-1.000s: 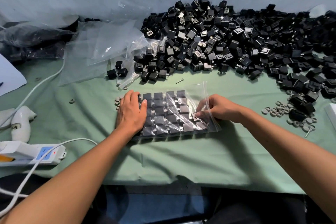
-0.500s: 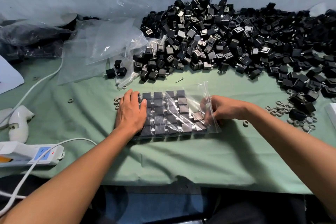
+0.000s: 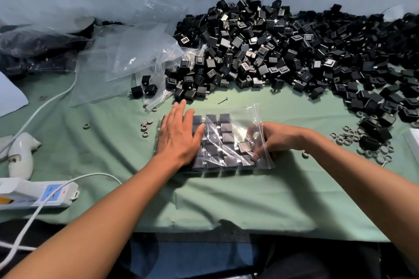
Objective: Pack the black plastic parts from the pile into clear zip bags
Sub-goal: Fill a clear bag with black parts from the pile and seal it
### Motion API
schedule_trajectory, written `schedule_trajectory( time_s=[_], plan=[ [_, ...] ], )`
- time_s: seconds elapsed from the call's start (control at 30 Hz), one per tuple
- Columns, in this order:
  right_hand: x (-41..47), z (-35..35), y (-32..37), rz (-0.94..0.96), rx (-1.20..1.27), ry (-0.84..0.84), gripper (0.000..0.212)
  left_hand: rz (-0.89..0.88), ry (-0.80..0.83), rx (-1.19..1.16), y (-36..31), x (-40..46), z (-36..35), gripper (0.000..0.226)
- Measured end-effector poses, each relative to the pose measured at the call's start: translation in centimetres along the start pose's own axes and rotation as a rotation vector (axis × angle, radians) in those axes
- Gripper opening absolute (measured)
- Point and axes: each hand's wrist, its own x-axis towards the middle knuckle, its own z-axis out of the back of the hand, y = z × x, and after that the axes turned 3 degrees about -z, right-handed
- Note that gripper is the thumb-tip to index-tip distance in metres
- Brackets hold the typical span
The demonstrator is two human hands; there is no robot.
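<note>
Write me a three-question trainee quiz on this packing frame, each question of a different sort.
1. True or false: the left hand lies flat on the zip bag.
2. Which end of the bag does the right hand work at? A) the end nearest the power strip B) the zip end
3. Fill in: the loose screw lies between the bag and the ___.

Key: 1 true; 2 B; 3 pile.

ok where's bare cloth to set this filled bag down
Bare green cloth lies along the near edge, below the zip bag, and between the power strip and the left hand. Crowded: the black parts pile behind, grey rings at right.
</note>
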Motion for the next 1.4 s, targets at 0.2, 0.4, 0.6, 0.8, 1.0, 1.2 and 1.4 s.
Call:
schedule_trajectory(
  time_s=[0.2, 0.4, 0.6, 0.8, 1.0, 1.2, 1.4],
  plan=[
    [-0.4, 0.1, 0.3, 0.035, 0.058, 0.044, 0.033, -0.096, 0.118, 0.003, -3.7, 0.7, -0.6, 0.066],
    [-0.6, 0.3, 0.3, 0.052, 0.035, 0.025, 0.03, -0.131, 0.155, -0.022, -5.4, 0.7, -1.8, 0.065],
    [-0.3, 0.4, -0.4, 0.054, 0.157, 0.028, 0.022, -0.121, 0.168, -0.015, -6.2, 1.3, -2.6, 0.068],
    [0.2, 3.0, -1.6, -0.052, 0.227, -0.253, 0.004, -0.135, 0.248, 0.094, -6.6, 1.1, -4.0, 0.074],
    [3.7, 6.9, -1.1, -0.168, -0.031, -1.029, 0.008, -0.153, 0.232, 0.138, -6.4, 1.0, -4.5, 0.081],
    [6.6, 9.7, -1.1, -0.263, -0.442, -0.929, 0.057, -0.164, 0.212, 0.145, -6.2, 1.1, -5.0, 0.08],
    [6.3, 9.0, -1.3, -0.177, -0.433, -0.971, 0.026, -0.174, 0.212, 0.15, -6.2, 1.2, -5.1, 0.071]
  ],
)
